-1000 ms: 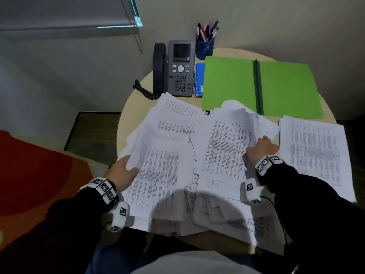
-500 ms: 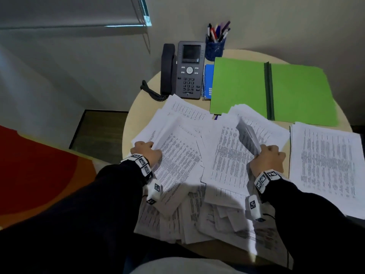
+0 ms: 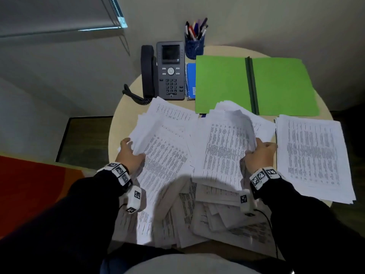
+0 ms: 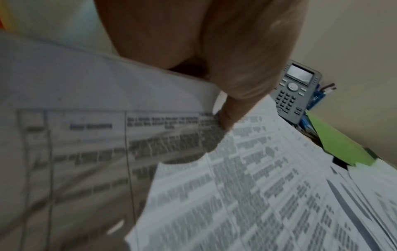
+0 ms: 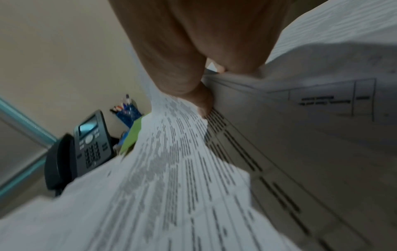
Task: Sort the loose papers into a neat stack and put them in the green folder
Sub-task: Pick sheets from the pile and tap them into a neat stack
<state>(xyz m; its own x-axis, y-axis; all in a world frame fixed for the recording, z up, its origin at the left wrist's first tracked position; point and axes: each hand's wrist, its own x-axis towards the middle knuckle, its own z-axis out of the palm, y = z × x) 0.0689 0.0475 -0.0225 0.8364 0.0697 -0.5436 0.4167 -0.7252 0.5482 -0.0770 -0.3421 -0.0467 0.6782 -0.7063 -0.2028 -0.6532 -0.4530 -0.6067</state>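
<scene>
- The left hand (image 3: pixel 129 155) grips the left edge of the loose papers (image 3: pixel 167 161), thumb on top and fingers under; the right hand (image 3: pixel 258 155) pinches the right edge of another bundle in the same heap, curling it upward.
- The heap sprawls across the middle of the round worktop (image 3: pixel 126 99), sheets fanned at differing angles, some hanging over the near rim.
- The green folder (image 3: pixel 221 84) lies open and flat at the far side, its near edge just under the heap's far corners.
- The step in hand appears to be gathering; it would go best with both grips drawing inward together, then lifting the bundle and tapping its edges square on the worktop, keeping the curled sheets from creasing.
- Count: one green folder, one sprawling heap, one neater stack (image 3: pixel 314 157) at the right, one desk phone (image 3: pixel 164 70), one pen cup (image 3: pixel 194 46), one blue notebook (image 3: pixel 191 80). The sheets are too many and too overlapped to count.
</scene>
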